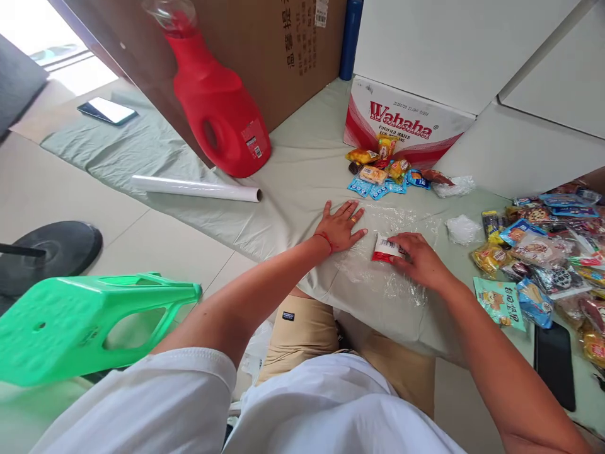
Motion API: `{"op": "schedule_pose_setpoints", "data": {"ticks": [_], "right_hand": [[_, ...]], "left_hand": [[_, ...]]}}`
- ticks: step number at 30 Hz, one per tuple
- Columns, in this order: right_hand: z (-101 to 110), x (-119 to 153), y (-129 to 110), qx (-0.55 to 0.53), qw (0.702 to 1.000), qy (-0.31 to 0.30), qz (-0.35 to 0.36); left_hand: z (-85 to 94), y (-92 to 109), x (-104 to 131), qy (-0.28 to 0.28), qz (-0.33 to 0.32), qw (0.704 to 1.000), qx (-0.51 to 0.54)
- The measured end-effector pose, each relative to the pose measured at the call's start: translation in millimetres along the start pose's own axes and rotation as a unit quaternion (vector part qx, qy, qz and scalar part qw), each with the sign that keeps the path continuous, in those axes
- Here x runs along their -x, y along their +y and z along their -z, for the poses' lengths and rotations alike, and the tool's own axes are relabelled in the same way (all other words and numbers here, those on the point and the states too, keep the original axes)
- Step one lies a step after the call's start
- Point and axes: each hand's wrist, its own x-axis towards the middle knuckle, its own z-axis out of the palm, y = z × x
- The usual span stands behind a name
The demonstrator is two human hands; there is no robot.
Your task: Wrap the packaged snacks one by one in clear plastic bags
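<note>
My left hand (341,227) lies flat with fingers spread on the left part of a clear plastic sheet (362,263) on the cloth. In my right hand (418,257) is the right end of a small red and white snack packet (386,248), which rests on the sheet. A barcode shows on the packet's white part. Beyond my hands sits a small pile of wrapped snacks, with blue packets (378,190) in front and a yellow-wrapped cake (398,169) among them. A crumpled ball of clear plastic (464,229) lies to the right of my right hand.
A Wahaha carton (406,116) stands behind the snacks. Many more packets (539,246) are heaped at the right, beside a black phone (554,366). At the left are a red jug (227,113), a white roll (196,188), another phone (108,110) and a green stool (94,321).
</note>
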Motion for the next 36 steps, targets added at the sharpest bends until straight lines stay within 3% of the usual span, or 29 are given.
{"op": "schedule_pose_setpoints", "data": {"ticks": [6,13,20,23,26,29,31,34,36], "right_hand": [[8.0,5.2,13.4,0.016,0.999,0.036,-0.028],[22.3,-10.1,-8.7,-0.03,0.987,0.158,-0.021],[-17.6,-23.4,-0.1,-0.021,0.998,0.058,0.001],[-6.4,-0.7,-6.1,-0.032,0.993,0.113,-0.014],[13.8,40.2,-21.5,-0.025,0.985,0.168,-0.022],[15.2,87.6,-32.7,-0.014,0.987,0.16,-0.017],[3.3,114.4,-33.9,-0.008,0.99,0.141,-0.022],[-20.9,138.3,-29.0,0.001,0.991,0.13,-0.035],[-33.5,143.0,-24.4,0.008,0.989,0.144,-0.034]], "left_hand": [[0.0,0.4,-0.8,-0.009,0.001,1.0,0.001],[1.4,0.3,-1.6,-0.019,0.003,1.0,0.001],[5.1,2.9,0.7,-0.009,0.009,1.0,0.011],[9.2,0.7,0.5,0.0,0.008,0.999,0.032],[15.3,-3.2,4.0,0.029,0.004,0.998,0.055],[22.5,-4.1,19.2,0.109,-0.009,0.992,0.056],[26.4,-2.1,36.9,0.139,-0.06,0.987,0.054],[27.3,-0.4,67.2,0.065,-0.221,0.971,0.067],[23.8,-3.0,83.3,0.018,-0.279,0.958,0.071]]}}
